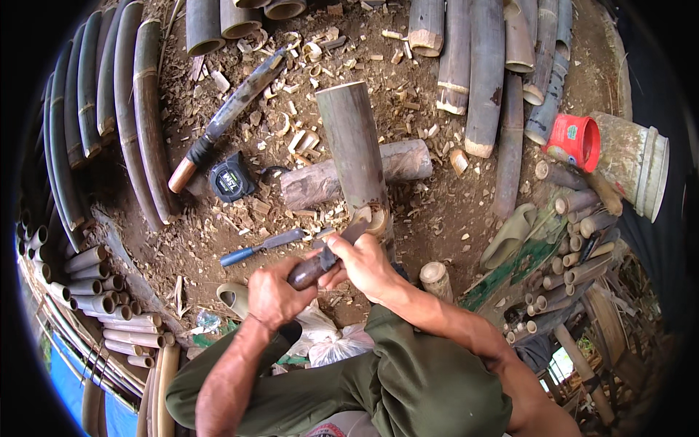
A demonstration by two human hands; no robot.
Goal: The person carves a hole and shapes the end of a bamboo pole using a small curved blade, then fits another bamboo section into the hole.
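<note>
On the dirt floor (435, 234) I see a thick bamboo tube (349, 146) slanting across a log (313, 184), its near end toward the person. I have a dark-handled knife (309, 272) up against that end; whether its edge touches, I can't tell. The right hand (364, 268) grasps it nearer the blade, the left hand (274, 293) its rear. A blue-handled knife (266, 246) lies nearby, then a tape measure (231, 178).
</note>
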